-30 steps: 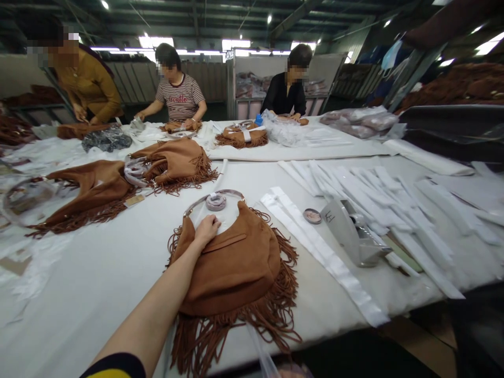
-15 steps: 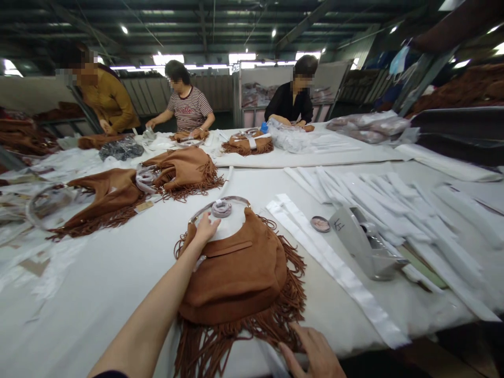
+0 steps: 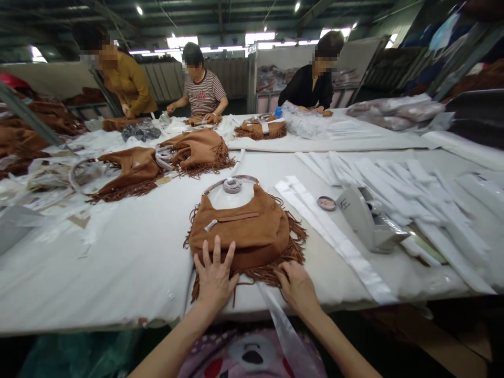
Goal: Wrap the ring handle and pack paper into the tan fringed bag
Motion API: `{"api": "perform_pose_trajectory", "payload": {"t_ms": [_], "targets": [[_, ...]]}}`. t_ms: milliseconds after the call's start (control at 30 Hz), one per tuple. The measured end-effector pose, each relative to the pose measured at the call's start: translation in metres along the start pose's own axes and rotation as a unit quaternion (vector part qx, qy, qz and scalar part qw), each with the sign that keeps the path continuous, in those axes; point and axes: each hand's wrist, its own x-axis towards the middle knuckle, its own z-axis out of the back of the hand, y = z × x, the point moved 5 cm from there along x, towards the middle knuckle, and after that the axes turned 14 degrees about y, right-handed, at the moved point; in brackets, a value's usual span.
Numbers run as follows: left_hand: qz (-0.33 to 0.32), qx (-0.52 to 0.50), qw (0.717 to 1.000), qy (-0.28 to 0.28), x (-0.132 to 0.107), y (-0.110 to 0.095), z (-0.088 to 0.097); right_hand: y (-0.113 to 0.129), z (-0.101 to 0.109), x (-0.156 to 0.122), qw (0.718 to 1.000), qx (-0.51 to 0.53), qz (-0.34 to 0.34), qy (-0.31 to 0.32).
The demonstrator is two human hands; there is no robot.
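A brown suede-like handbag (image 3: 244,231) with long fringe lies flat in front of me, its wrapped handle arched away from me. A rolled wrapped strap (image 3: 232,185) sits inside the handle's loop. My left hand (image 3: 214,275) rests with spread fingers on the bag's lower left part and fringe. At the lower right, my right hand (image 3: 297,286) has its fingers bent in on the bag's fringe (image 3: 271,272). A thin translucent white strip (image 3: 277,315) comes from under the bag, close to my right hand, and hangs over the table edge.
Right of the bag lie long white strips (image 3: 338,247), a grey tape dispenser (image 3: 366,220) and a small round roll (image 3: 326,203). More fringed bags (image 3: 129,170) lie at the left. Three co-workers stand across the white table (image 3: 129,273).
My left hand has moved from the handle end down to the bag's lower left. My right hand's fingers have closed in on the fringe. The view has shifted, showing the front table edge.
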Motion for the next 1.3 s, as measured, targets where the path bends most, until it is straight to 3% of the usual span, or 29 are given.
{"api": "perform_pose_trajectory", "payload": {"t_ms": [333, 633, 767, 967, 1167, 1300], "targets": [[-0.076, 0.129, 0.986, 0.08, 0.035, 0.003, 0.017, 0.002, 0.043, 0.04, 0.997, -0.048, 0.024, -0.05], [-0.152, 0.135, 0.952, 0.228, 0.114, -0.001, 0.084, 0.002, 0.076, 0.074, 0.989, -0.103, 0.009, -0.107], [-0.146, 0.151, 0.941, 0.264, 0.125, -0.013, 0.096, 0.0, 0.095, 0.084, 0.979, -0.151, 0.014, -0.135], [-0.154, 0.193, 0.925, 0.29, 0.102, -0.027, 0.081, -0.011, 0.088, 0.08, 0.981, -0.173, 0.028, -0.088], [-0.154, 0.209, 0.933, 0.249, 0.075, -0.022, 0.04, -0.022, 0.058, 0.069, 0.984, -0.166, 0.045, -0.047], [-0.158, 0.185, 0.935, 0.258, 0.069, -0.015, 0.014, -0.028, 0.044, 0.063, 0.987, -0.151, 0.051, -0.032]]}}
